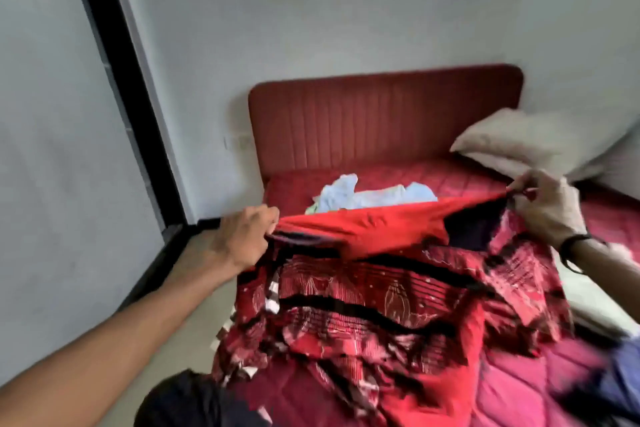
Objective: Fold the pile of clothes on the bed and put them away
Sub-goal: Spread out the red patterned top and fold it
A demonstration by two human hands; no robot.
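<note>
**Bedroom, bed surface and surrounds: red patterned garment held up at both ends**

Head view. The bed [540,402] carries a red quilted cover, bare at lower right and again in a strip below the headboard [384,114], which is dark red, vertically ribbed, and stands against a pale grey wall [311,10]. A beige pillow [512,142] leans at the far right of the bed, next to the headboard. A black vertical frame [117,73] runs down the left wall to the floor; a strip of pale floor [194,274] shows between that wall and the bed's left edge, partly covered by the left forearm.

The red patterned garment [374,295] is spread over the middle of the bed, its top edge lifted and stretched between the two hands, its lower part crumpled on the cover. The left hand [242,236] grips the garment's left end, fingers curled around the fabric. The right hand [547,208] pinches the right end between thumb and fingertips; a dark band sits on that wrist.

Beyond the lifted edge, a light blue pile of clothes [367,196] lies on the cover near the headboard. A blue item [623,374], blurred, lies at the bed's lower right edge. A dark mass at bottom centre cannot be identified.
</note>
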